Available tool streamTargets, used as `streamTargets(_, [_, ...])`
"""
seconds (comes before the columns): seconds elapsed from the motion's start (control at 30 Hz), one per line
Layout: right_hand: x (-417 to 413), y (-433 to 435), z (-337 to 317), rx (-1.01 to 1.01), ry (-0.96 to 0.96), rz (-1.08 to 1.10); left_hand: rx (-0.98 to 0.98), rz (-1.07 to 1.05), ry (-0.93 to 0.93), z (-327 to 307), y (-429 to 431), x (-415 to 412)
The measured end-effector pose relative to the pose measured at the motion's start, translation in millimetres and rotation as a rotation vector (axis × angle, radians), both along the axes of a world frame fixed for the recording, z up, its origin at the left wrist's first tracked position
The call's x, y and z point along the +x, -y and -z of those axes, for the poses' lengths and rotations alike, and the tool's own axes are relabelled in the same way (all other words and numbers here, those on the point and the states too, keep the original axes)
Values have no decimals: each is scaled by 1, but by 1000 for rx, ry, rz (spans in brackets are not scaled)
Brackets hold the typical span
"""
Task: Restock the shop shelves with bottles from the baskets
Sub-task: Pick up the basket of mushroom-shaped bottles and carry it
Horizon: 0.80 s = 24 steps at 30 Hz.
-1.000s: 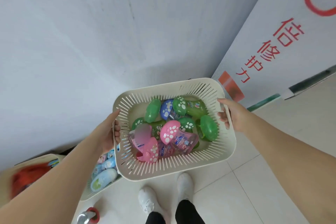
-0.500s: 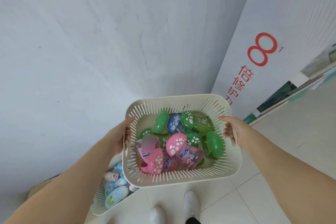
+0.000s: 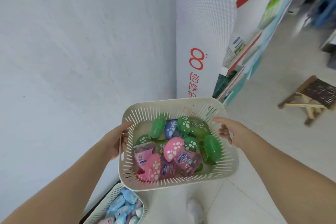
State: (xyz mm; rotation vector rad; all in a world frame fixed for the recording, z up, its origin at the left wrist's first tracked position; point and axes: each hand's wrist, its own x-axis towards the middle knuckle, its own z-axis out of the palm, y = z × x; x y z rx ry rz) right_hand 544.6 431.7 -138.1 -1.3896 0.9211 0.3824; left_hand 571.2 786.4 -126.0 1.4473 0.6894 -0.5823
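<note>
I carry a cream slotted basket (image 3: pixel 174 184) in front of me, above the floor. My left hand (image 3: pixel 116 142) grips its left rim and my right hand (image 3: pixel 230 132) grips its right rim. Inside lie several small bottles with paw-print caps: green ones (image 3: pixel 211 148) toward the back and right, a blue one (image 3: pixel 171 128) at the back, pink ones (image 3: pixel 172 150) at the front. The shop shelves (image 3: pixel 251 49) run along the right, stocked with boxed goods.
A second cream basket (image 3: pixel 109 203) with light blue bottles sits on the floor at lower left. A white end panel with red print (image 3: pixel 197 63) stands ahead beside a bare wall. A small wooden stool (image 3: pixel 311 96) stands on the tiled floor at right. My shoe (image 3: pixel 195 209) shows below.
My view has swung to the right and upward, bringing the shelves and the stool into sight. Both hands keep the same grip on the basket, which stays in front of me.
</note>
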Motion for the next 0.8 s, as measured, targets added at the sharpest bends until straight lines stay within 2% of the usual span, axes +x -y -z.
streamTargets(0.2, [-65,24,-15,16,12,182,-53,125,63,-16,33,-10])
streamTargets(0.33, [-105,48,-20,15,-31,288,-112,202,57,-21,61,-17])
streamTargets(0.5, [-154,78,-24,18,3,435,-133,299,41,-26,110,-29])
streamTargets(0.8, [-213,156,-20,20,-11,559,-146,417,-1,-25,214,-44])
